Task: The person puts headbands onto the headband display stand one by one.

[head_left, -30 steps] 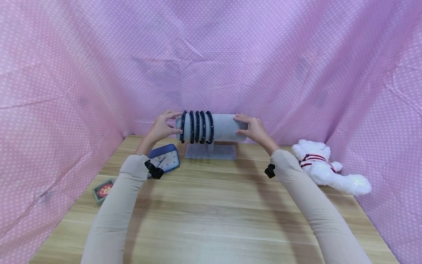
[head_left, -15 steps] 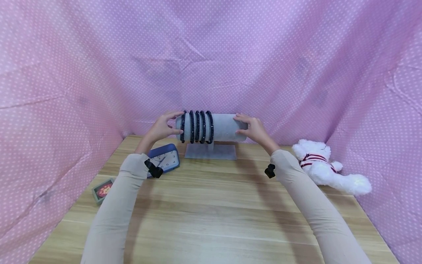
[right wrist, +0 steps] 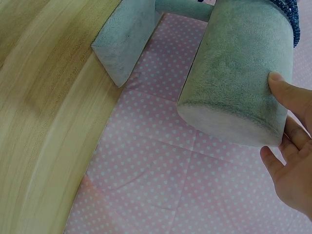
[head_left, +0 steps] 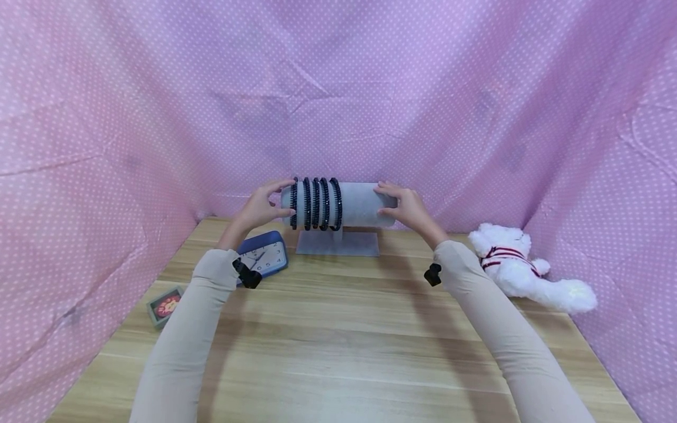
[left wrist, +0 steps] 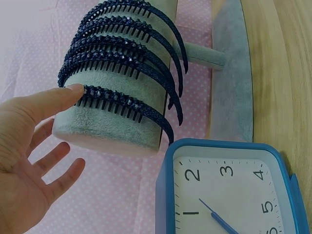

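Note:
At the back of the table a grey plush headband stand (head_left: 366, 205) holds up its horizontal roll. Several dark blue beaded headbands (head_left: 326, 205) with comb teeth sit around the roll's left half. My left hand (head_left: 258, 205) spans the left end, its thumb on the outermost headband (left wrist: 122, 105); in the left wrist view its index fingertip is hidden behind the roll. Around the roll's bare right end, my right hand (head_left: 409, 207) holds on, thumb in front and fingers behind, as the right wrist view (right wrist: 297, 141) shows.
A blue alarm clock (head_left: 275, 258) stands just below my left wrist. Farther left lies a small green-framed item (head_left: 165, 306) with a red picture. A white plush toy (head_left: 510, 264) lies by my right forearm. Pink dotted cloth (head_left: 338, 88) surrounds the wooden table (head_left: 328, 341).
My left hand has shifted slightly right, its thumb a little farther along the roll at the outermost headband. My right hand stays where it was.

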Tool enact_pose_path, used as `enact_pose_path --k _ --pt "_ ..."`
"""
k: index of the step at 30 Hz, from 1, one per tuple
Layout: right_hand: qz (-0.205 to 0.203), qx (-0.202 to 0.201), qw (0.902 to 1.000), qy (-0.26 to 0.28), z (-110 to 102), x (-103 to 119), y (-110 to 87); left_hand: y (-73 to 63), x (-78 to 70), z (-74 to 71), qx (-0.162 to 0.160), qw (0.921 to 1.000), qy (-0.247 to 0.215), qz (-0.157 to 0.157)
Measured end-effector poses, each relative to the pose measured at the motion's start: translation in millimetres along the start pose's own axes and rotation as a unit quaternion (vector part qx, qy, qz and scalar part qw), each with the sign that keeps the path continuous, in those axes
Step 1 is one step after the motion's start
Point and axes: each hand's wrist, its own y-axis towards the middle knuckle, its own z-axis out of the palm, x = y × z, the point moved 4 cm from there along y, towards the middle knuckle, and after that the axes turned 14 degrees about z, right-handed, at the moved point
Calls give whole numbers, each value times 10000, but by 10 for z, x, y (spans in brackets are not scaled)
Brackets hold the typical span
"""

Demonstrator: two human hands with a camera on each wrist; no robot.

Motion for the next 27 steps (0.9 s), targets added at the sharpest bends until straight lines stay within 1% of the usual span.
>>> enact_pose_path --k 7,12,20,27 --pt "38 38 10000 45 5 -10 2 -4 17 17 -81 9999 30 110" --pt "-9 3 10000 -8 9 -11 9 0 33 27 -48 9998 37 197" --pt "-50 -88 9999 -50 12 -6 9 18 21 42 33 9997 121 186" --pt "-58 -118 9999 -8 11 -6 3 32 23 62 -13 9995 197 255"
